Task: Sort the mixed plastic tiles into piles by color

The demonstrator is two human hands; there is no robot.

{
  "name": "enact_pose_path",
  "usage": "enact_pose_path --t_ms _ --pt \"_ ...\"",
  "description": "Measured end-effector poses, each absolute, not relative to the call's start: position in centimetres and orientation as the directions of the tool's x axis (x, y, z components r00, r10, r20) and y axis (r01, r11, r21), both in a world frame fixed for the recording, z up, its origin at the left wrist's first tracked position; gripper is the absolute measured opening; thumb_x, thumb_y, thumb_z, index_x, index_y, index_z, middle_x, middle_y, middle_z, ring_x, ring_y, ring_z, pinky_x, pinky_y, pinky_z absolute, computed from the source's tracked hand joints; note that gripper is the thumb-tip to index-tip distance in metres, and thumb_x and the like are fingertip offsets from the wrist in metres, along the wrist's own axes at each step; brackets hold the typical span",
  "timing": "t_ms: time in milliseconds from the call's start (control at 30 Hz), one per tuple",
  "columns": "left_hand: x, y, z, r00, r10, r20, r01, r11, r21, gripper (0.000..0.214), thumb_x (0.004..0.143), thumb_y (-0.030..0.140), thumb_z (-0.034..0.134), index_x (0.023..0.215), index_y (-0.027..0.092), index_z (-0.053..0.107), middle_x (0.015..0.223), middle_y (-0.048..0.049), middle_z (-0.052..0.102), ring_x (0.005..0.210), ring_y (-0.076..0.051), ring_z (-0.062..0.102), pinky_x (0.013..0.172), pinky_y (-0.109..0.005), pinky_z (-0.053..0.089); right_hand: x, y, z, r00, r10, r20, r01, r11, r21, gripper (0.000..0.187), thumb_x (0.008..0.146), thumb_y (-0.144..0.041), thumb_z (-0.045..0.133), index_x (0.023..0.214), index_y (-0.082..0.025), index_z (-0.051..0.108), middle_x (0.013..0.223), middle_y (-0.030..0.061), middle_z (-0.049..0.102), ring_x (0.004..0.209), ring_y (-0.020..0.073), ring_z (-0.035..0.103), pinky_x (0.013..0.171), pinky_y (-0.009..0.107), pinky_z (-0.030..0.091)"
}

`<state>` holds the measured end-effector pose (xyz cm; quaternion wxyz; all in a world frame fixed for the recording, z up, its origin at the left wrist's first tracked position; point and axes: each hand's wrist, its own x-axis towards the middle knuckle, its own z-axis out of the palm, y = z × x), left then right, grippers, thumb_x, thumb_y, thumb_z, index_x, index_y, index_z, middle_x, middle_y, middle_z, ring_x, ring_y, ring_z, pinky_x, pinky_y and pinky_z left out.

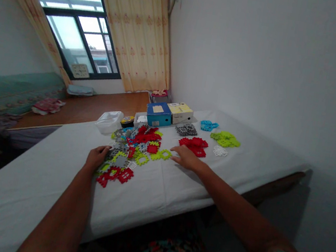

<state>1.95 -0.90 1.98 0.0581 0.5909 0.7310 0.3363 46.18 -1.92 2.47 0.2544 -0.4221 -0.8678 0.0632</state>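
Resting on mixed tiles (135,146) — both hands (97,156).

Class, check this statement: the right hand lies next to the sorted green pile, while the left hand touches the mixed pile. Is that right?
Not quite. In the head view the right hand lies next to the red pile, not the green pile, which sits farther off. The left hand does touch the mixed pile.
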Motion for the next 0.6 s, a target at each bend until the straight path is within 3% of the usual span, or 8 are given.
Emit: enact_pose_path --t_ms 133,267,467,600 --pt "1.9 -1.0 2.0 -0.268 0.912 0.309 0.836 0.061 0.545 0.043 0.079 0.046 0.05 0.098 0.017 0.076 0.103 -0.0075 0.076 0.1 -0.026 0.068 0.087 -0.032 0.052 42.8 -1.8 2.3 -0.517 0.819 0.25 0.805 0.564 -0.184 0.043 0.085 -0.045 0.065 0.117 -0.016 0.064 0.108 0.0166 0.069 0.105 0.0299 0.061 0.092 0.041 0.045" --pt "1.2 -0.3 1.9 -0.249 0.927 0.282 0.833 0.056 0.551 0.042 0.075 0.047 0.053 0.096 0.019 0.077 0.103 -0.0062 0.076 0.099 -0.027 0.068 0.089 -0.033 0.052 42.9 -1.7 2.4 -0.495 0.838 0.232 0.834 0.533 -0.145 0.041 0.087 -0.044 0.061 0.117 -0.015 0.063 0.108 0.0161 0.069 0.103 0.0282 0.061 0.086 0.035 0.046" --pt "-0.5 0.8 3.2 -0.171 0.982 0.084 0.732 0.07 0.678 0.052 0.064 0.059 0.065 0.094 0.019 0.077 0.101 -0.0074 0.076 0.093 -0.028 0.069 0.083 -0.034 0.055 44.0 -2.2 2.7 -0.491 0.83 0.263 0.838 0.533 -0.118 0.034 0.084 -0.033 0.06 0.11 -0.013 0.065 0.105 0.016 0.07 0.099 0.0268 0.063 0.086 0.034 0.046" --pt "-1.2 0.7 4.5 -0.152 0.988 -0.037 0.642 0.127 0.756 0.065 0.055 0.068 0.071 0.097 0.019 0.077 0.101 -0.0059 0.077 0.095 -0.028 0.068 0.085 -0.034 0.055 47.4 -1.3 4.1 -0.409 0.805 0.429 0.826 0.527 -0.202 0.038 0.08 -0.032 0.064 0.115 -0.016 0.065 0.113 0.0121 0.069 0.104 0.0242 0.062 0.093 0.034 0.046"
